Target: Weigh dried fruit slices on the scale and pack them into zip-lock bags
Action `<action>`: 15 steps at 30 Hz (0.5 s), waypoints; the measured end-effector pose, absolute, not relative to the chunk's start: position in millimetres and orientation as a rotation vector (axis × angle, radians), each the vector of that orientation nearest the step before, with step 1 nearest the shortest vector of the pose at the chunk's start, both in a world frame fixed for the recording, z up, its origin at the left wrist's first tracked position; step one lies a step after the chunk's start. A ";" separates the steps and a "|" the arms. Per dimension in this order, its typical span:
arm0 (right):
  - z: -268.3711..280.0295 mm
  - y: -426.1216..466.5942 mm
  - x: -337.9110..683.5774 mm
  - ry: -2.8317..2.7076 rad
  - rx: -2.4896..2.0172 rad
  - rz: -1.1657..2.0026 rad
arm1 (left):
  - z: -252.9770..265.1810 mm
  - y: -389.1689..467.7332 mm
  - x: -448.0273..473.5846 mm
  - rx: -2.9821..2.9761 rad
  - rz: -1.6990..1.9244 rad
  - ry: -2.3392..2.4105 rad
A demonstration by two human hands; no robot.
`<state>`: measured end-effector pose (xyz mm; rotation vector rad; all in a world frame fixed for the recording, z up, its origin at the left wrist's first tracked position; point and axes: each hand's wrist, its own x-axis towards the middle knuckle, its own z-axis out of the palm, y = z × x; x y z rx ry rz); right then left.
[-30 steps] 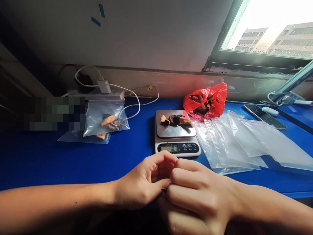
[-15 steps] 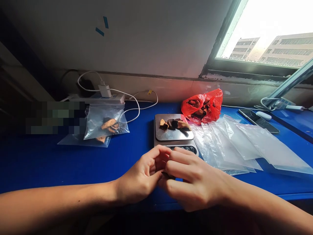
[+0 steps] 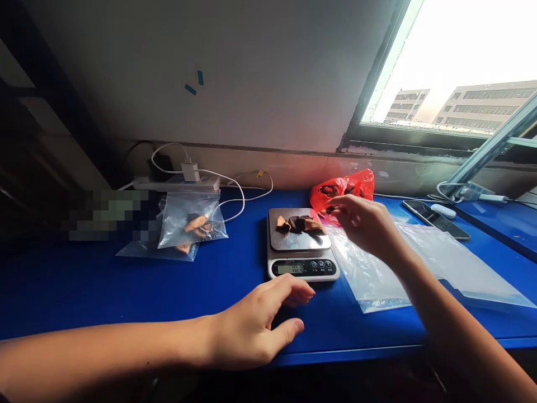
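My left hand (image 3: 260, 322) hovers over the front of the blue table, thumb and fingers apart with nothing between them. Just beyond it stands a white kitchen scale (image 3: 274, 267) with a lit display. On its metal plate lie several dried brown peel-like pieces (image 3: 308, 224), pale inside and dark outside. My right hand (image 3: 366, 225) is over the front of a red plastic bag (image 3: 361, 182) that contains more such pieces. Its fingers are bent together at the bag's mouth; whatever they grip is hidden.
Clear zip bags (image 3: 474, 268) lie right of the scale, partly under my right forearm. Filled zip bags (image 3: 176, 210) lie left, beside a power strip (image 3: 210, 182) with a white cable. A phone (image 3: 444, 225) with a white case (image 3: 443, 211) lies at the right, below the window.
My hands have parted. The right one moved from the dark piece between them, forward to the red bag. The left opened and drew slightly back, uncovering the scale's display. The view tilted up.
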<state>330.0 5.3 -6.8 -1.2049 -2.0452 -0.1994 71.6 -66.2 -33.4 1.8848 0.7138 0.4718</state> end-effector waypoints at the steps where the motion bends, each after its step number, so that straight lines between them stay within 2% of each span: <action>1: -8.0 14.1 341.9 -2.003 -1.329 -0.220 | -32.2 -66.6 71.0 1.931 0.453 0.705; 4: -15.8 36.5 365.5 -1.909 -1.566 -0.173 | -30.4 -66.5 70.8 1.996 0.444 0.679; 9: -19.9 57.8 383.6 -1.688 -1.569 -0.107 | -30.8 -65.9 71.9 1.966 0.451 0.663; 15: 2.8 30.0 452.4 -1.411 -1.677 -0.171 | -29.4 -62.4 72.0 1.998 0.459 0.623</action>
